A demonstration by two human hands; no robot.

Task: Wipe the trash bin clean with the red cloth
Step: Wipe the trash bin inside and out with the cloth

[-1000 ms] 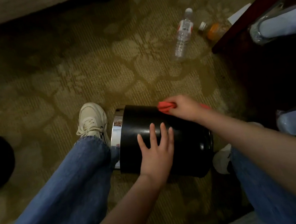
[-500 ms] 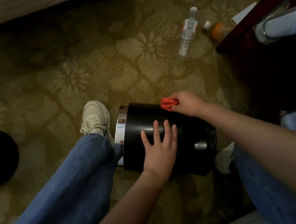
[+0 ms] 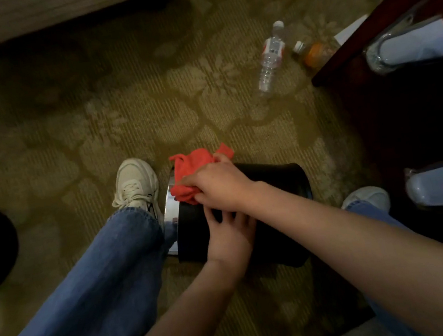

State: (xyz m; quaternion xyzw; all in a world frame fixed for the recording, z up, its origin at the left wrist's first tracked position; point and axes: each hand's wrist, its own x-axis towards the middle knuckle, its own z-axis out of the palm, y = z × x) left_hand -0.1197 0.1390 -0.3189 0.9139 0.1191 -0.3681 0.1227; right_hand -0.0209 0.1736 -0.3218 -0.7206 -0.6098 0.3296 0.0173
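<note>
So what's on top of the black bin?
The right hand holds the red cloth against the trash bin near its shiny rim. The left hand lies flat on its side. The bin surface under both is hidden.

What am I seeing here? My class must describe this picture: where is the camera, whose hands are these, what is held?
No machine: a person wears a camera on the head, looking down at their own hands. The black trash bin lies on its side on patterned carpet. The right hand grips the red cloth, pressing it near the bin's shiny rim. The left hand rests on the bin. A water bottle lies farther off.
</note>
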